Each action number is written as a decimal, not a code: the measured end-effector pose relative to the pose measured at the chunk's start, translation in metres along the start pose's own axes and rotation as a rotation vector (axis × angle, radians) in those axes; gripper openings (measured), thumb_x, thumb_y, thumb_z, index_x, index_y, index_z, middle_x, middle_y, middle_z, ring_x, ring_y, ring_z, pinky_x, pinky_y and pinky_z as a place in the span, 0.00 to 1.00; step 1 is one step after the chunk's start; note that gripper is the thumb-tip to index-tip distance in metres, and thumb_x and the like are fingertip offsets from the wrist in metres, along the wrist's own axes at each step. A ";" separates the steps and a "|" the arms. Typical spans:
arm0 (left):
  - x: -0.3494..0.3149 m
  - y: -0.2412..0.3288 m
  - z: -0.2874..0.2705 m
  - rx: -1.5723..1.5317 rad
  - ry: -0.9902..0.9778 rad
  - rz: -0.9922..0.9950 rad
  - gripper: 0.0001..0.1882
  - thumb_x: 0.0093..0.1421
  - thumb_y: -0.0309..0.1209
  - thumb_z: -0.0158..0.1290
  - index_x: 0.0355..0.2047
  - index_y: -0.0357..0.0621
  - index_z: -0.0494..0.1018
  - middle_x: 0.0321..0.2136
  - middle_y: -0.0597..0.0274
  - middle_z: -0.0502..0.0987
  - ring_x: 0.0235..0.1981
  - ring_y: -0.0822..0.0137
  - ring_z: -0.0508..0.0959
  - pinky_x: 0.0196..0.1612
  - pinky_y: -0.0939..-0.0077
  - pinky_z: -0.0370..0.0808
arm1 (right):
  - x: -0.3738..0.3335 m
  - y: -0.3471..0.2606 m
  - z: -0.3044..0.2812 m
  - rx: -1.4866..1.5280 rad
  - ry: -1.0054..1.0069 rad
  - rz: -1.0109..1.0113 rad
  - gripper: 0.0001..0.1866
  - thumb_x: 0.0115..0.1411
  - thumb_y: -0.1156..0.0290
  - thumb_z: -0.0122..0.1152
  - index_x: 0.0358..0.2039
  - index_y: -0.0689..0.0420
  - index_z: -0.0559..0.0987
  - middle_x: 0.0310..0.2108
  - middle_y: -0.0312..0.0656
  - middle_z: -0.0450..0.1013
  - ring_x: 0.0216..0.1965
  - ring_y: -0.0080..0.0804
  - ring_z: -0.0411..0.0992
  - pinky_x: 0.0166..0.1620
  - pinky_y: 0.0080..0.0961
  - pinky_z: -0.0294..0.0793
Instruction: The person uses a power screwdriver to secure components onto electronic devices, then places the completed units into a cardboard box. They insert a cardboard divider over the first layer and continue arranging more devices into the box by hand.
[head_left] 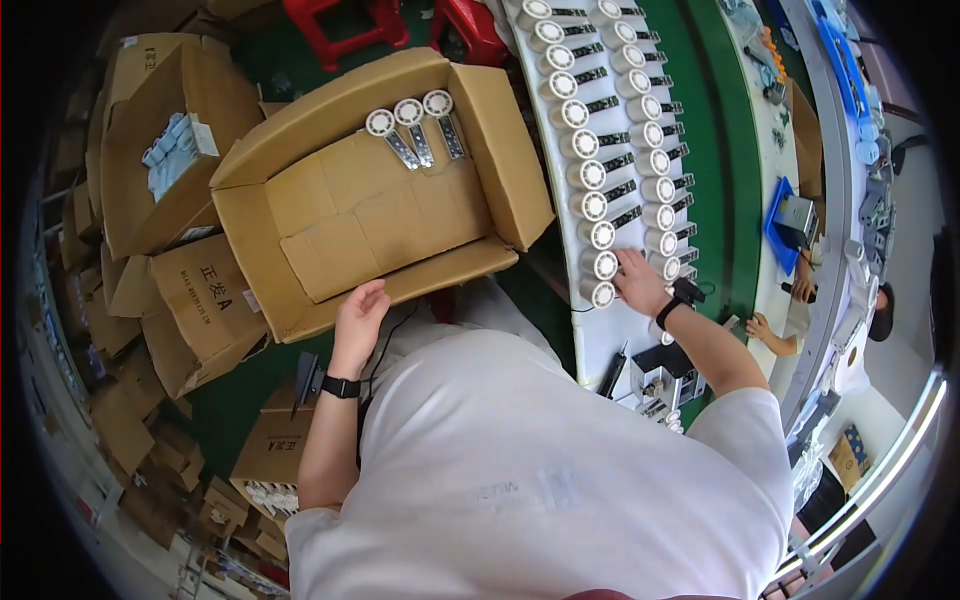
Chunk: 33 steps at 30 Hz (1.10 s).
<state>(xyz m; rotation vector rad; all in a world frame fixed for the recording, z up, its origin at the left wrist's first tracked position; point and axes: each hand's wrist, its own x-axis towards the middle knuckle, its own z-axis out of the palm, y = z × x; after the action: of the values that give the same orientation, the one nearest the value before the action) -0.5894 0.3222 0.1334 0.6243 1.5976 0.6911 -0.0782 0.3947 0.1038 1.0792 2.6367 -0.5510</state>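
Observation:
My right hand [642, 284] is at the near end of a row of small handheld fans [601, 235] with round white heads and dark handles. Its fingers are curled at a fan [601, 265], and their tips touch its head; the hand covers that fan's handle. My left hand [362, 318] is empty, its fingers loosely apart, over the near edge of a large cardboard box [400, 285]. Inside that box, three more fans [408, 112] lie side by side against the far wall.
The fans stand in two long rows on a white table [545, 120]. A black pen-shaped tool [614, 370] and metal fixtures [655, 388] lie nearer me. Cardboard boxes crowd the left, one holding pale blue parts [172, 155]. Red stools [345, 35] stand beyond. Another person's hand [765, 330] is at the right bench.

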 end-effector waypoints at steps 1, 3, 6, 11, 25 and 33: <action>-0.002 -0.002 -0.006 -0.023 0.001 -0.017 0.15 0.61 0.27 0.51 0.48 0.35 0.70 0.42 0.61 0.75 0.45 0.72 0.73 0.50 0.79 0.68 | -0.003 -0.011 -0.005 0.133 0.015 0.073 0.13 0.47 0.71 0.60 0.34 0.61 0.77 0.51 0.52 0.62 0.54 0.52 0.60 0.59 0.41 0.58; -0.004 -0.009 -0.023 -0.045 0.006 -0.011 0.15 0.61 0.28 0.51 0.48 0.35 0.70 0.43 0.61 0.75 0.45 0.72 0.73 0.50 0.79 0.68 | -0.006 -0.049 -0.037 0.199 0.077 0.148 0.15 0.48 0.72 0.61 0.38 0.61 0.76 0.53 0.52 0.61 0.54 0.51 0.61 0.58 0.39 0.61; -0.013 -0.022 -0.051 -0.067 0.006 -0.009 0.15 0.61 0.28 0.51 0.48 0.35 0.70 0.43 0.61 0.75 0.45 0.72 0.73 0.50 0.79 0.68 | 0.027 -0.107 -0.104 0.386 0.177 0.327 0.17 0.51 0.73 0.62 0.43 0.61 0.75 0.54 0.52 0.60 0.53 0.49 0.63 0.55 0.36 0.64; -0.021 -0.042 -0.088 -0.094 -0.009 -0.007 0.16 0.60 0.27 0.52 0.48 0.36 0.70 0.43 0.59 0.75 0.45 0.71 0.74 0.50 0.79 0.69 | 0.162 -0.194 -0.138 0.722 0.222 0.415 0.13 0.55 0.71 0.61 0.41 0.59 0.77 0.35 0.46 0.73 0.38 0.40 0.73 0.40 0.31 0.72; -0.089 -0.095 -0.217 -0.297 0.177 -0.145 0.17 0.60 0.24 0.52 0.50 0.35 0.69 0.44 0.58 0.75 0.45 0.70 0.73 0.51 0.79 0.68 | 0.527 -0.261 0.033 0.145 0.116 0.784 0.20 0.54 0.54 0.57 0.32 0.61 0.81 0.37 0.52 0.75 0.43 0.43 0.72 0.47 0.34 0.71; -0.080 -0.097 -0.226 -0.302 0.167 -0.183 0.16 0.59 0.24 0.52 0.48 0.35 0.70 0.42 0.59 0.75 0.43 0.72 0.73 0.49 0.80 0.69 | 0.525 -0.250 0.025 0.208 0.242 0.803 0.20 0.51 0.58 0.61 0.37 0.62 0.79 0.47 0.58 0.67 0.48 0.50 0.67 0.51 0.37 0.68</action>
<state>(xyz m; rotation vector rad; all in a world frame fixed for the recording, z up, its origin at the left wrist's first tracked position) -0.8040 0.1780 0.1373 0.2006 1.6368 0.8435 -0.6212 0.5462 -0.0418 2.2089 2.0563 -0.5278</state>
